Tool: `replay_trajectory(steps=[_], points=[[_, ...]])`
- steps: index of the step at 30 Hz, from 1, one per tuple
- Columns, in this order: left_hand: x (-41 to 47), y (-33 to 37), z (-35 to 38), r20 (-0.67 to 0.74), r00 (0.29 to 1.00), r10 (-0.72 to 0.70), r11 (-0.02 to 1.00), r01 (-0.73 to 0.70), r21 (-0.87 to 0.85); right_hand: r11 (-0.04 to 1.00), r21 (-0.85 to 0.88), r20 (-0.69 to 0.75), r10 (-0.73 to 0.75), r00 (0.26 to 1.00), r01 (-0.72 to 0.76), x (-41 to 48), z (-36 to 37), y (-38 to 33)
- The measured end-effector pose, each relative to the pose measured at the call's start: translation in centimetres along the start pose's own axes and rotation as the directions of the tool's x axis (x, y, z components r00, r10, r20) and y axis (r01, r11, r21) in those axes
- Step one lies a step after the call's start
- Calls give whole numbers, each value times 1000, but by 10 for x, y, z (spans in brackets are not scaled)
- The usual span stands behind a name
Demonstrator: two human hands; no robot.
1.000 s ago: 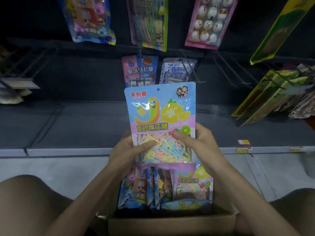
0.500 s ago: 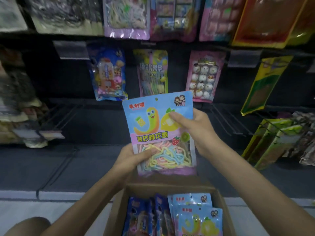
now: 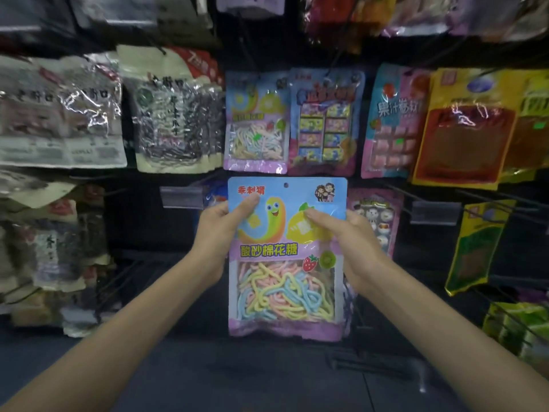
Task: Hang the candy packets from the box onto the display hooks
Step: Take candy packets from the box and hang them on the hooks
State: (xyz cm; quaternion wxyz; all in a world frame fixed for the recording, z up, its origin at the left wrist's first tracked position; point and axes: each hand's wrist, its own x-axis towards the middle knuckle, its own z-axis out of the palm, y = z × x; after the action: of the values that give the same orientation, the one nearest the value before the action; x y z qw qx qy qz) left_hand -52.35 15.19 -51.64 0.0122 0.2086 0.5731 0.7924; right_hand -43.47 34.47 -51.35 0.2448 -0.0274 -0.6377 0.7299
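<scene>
Fingers (image 3: 249, 205) around candy packet (image 3: 286, 254)

Both bare forearms reach forward and converge, the left hand (image 3: 218, 233) and right hand (image 3: 355, 245) raised level with each other, each pinching a side edge of the candy packet (image 3: 286, 292), thumb on its front, fingers behind.

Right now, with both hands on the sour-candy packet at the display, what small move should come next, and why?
Probably raise the packet and ease it slightly left, toward the matching packet hanging just above. The left hand and right hand pinch its upper sides, its hang hole is free at top centre, and it is on no hook yet.
</scene>
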Motion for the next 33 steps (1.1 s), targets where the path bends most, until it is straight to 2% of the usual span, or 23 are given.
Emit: replay_trajectory(steps=[9,13,22,33], points=[[48,62,-4,-49,998,34,999,-36,-30,999,-40,-31,-9,999,8,48,42,-47],[73,84,-5,-46,996,80,996,-81,-28,995,-53,-63,-85,994,82,69,58,-72],[125,141,1,-146,971,188,980,-196,-45,978,-91,-81,-196,977,189,126,101,-131],[164,176,1,-128,955,269,963,-270,9,977,-42,-115,-215,970,211,156,126,-161]])
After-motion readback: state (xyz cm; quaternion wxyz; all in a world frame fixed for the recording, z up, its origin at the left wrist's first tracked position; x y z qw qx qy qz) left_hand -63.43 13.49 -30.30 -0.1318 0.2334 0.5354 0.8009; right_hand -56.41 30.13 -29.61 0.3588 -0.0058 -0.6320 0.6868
